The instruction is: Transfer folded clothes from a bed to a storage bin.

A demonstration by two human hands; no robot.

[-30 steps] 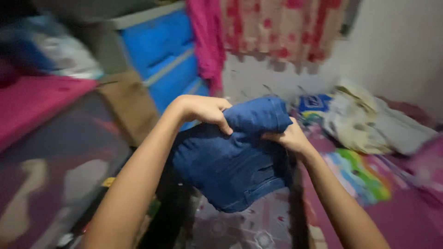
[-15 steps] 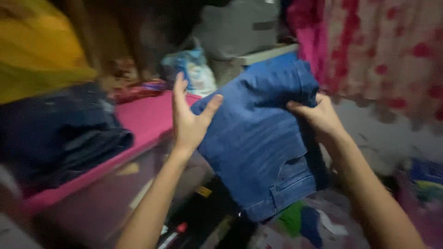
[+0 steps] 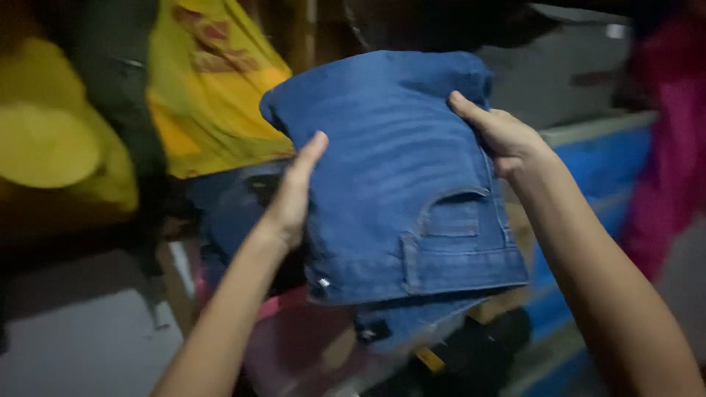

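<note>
Folded blue denim jeans [image 3: 397, 184] held up in mid-air at frame centre, between both hands, above a pink surface [image 3: 294, 331] that shows blurred below them. Denim is mid-blue with faded lighter streaks; folded into a thick, roughly rectangular bundle, waistband end down, with a stitched back pocket [image 3: 452, 220] and a belt loop visible near the lower edge, and a small metal rivet at the lower left corner. Left hand [image 3: 290, 198] lies flat against the left side of the bundle, fingers [image 3: 309, 158] extended and pressing the cloth, not curled round it. Right hand [image 3: 504, 136] grips the upper right edge, its fingers wrapped over the fold, thumb side hidden behind the fabric. Behind the jeans, to the left: a yellow garment [image 3: 206, 88] hanging or draped, soft and creased, with a reddish printed patch near the top; further left a second yellow shape [image 3: 51, 147], too blurred to identify. Dark blue clothing [image 3: 228, 206] sits just behind the left wrist. To the right: a blue drawer unit [image 3: 588, 169] with a pale top edge, and a pink cloth [image 3: 669, 147] hanging at the far right. Room dim; lower left a pale grey surface [image 3: 81, 338], detail not resolvable.
</note>
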